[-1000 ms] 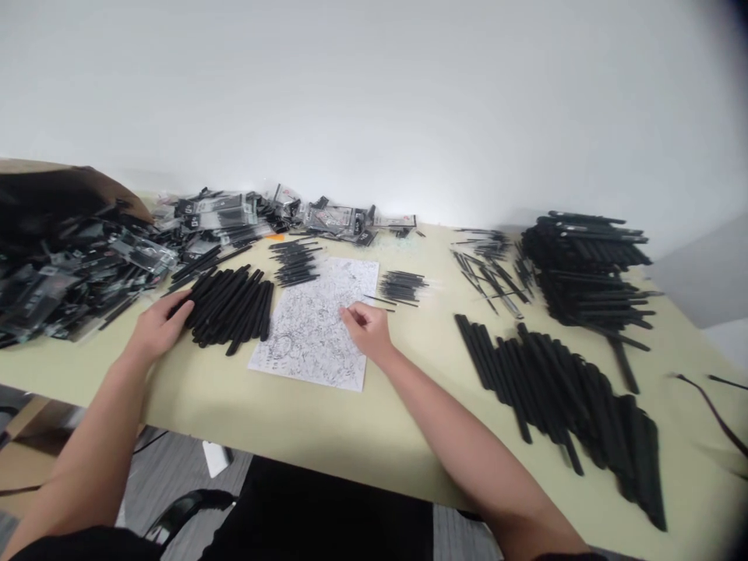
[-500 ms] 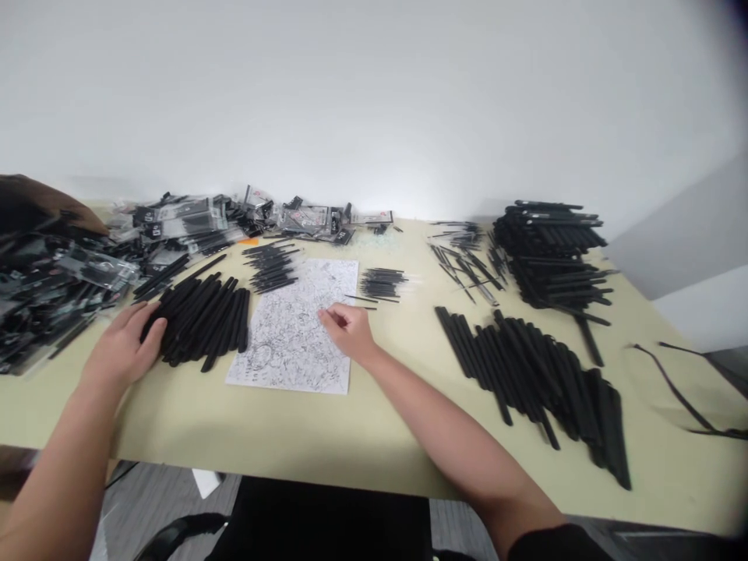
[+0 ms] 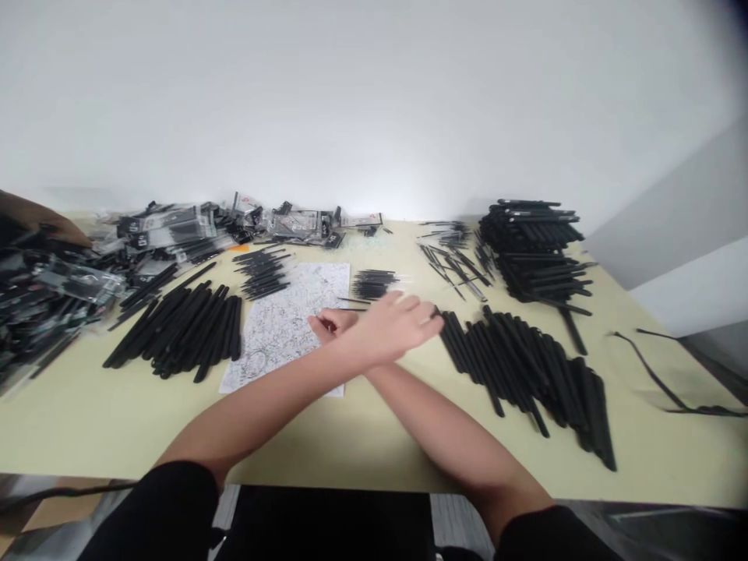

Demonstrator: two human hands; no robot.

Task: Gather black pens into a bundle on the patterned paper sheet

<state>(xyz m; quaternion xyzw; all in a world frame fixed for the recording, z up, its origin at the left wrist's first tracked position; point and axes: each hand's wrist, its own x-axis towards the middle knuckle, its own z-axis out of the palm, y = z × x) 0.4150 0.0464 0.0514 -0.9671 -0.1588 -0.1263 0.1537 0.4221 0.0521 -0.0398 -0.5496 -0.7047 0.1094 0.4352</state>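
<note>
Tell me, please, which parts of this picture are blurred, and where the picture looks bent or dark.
In the head view, the left hand is smeared by motion as it crosses above the right hand; the black pen barrels at right stay fairly sharp; the pale yellow table bows at its edges, and the right corners darken.

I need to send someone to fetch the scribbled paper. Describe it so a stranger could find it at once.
Start at the pale yellow table against the white wall and look at its middle, just ahead of the crossed hands. The sheet of paper lies flat there, between a pile of black pens on its left and another pile on its right. It alone is white, covered in fine black scribbles.
</note>
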